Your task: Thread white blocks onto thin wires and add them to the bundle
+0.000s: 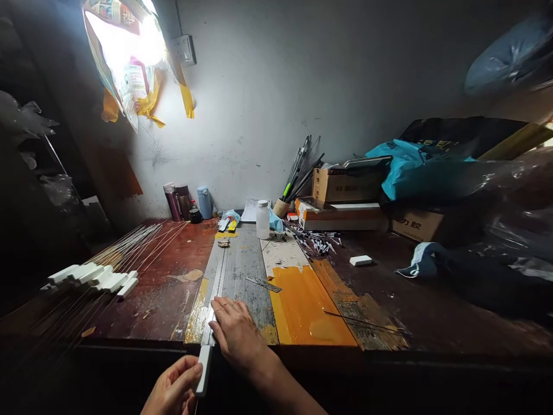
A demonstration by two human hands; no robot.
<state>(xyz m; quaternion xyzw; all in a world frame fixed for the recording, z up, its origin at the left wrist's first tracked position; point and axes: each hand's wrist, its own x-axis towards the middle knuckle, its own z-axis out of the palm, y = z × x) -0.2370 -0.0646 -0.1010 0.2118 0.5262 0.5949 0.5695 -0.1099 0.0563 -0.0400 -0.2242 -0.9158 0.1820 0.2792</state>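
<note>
Just past the table's front edge, my left hand grips a white oblong block between thumb and fingers. A thin line hangs below the block. My right hand lies with its fingers flat over a long narrow strip on the grey board, thumb near the strip's lower end. The block's upper end meets the strip's near end at the edge. What lies under the right fingers is hidden. To the right of this hand rests a small metal ruler.
Several white blocks with long thin rods lie at left. A translucent bottle stands behind the board. Orange tape covers part of the table. Small black-and-white pieces, another white block and cardboard boxes are at right.
</note>
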